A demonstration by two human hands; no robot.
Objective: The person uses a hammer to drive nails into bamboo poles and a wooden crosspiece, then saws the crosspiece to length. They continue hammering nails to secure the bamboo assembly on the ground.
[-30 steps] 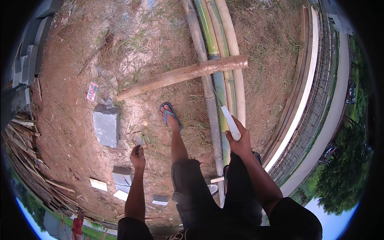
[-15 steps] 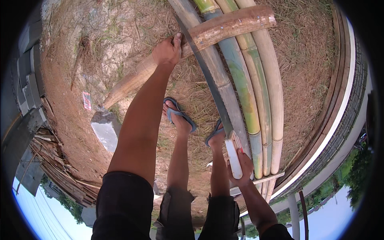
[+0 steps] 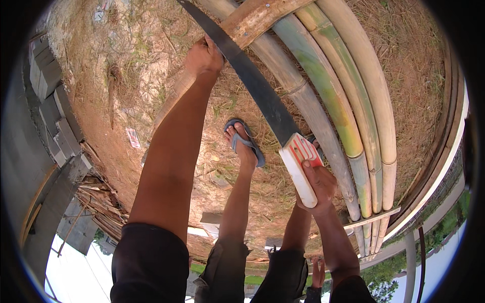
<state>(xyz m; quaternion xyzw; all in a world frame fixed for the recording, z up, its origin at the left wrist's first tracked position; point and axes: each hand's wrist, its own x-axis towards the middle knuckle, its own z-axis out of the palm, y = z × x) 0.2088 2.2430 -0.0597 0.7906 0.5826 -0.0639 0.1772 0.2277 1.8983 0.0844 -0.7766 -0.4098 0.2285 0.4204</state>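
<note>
My right hand is wrapped round the white and red handle of a hand saw. The saw's dark blade runs up and to the left, lying across a rough wooden pole between my left hand and the bamboo. My left hand is closed round that pole just left of the blade. The pole lies across several bamboo poles, and its left part is mostly hidden behind my forearm. Where blade meets wood, I cannot tell how deep any cut is.
Below my hands, a foot in a blue flip-flop stands on straw-strewn ground. A thin crosspiece lies under the bamboo ends. Grey blocks and stacked boards line the left. Another person's hand shows at the bottom.
The view has shifted, so the bamboo sits further right. The saw handle looks larger and higher, the blade slants more, and my left hand stays on the pole.
</note>
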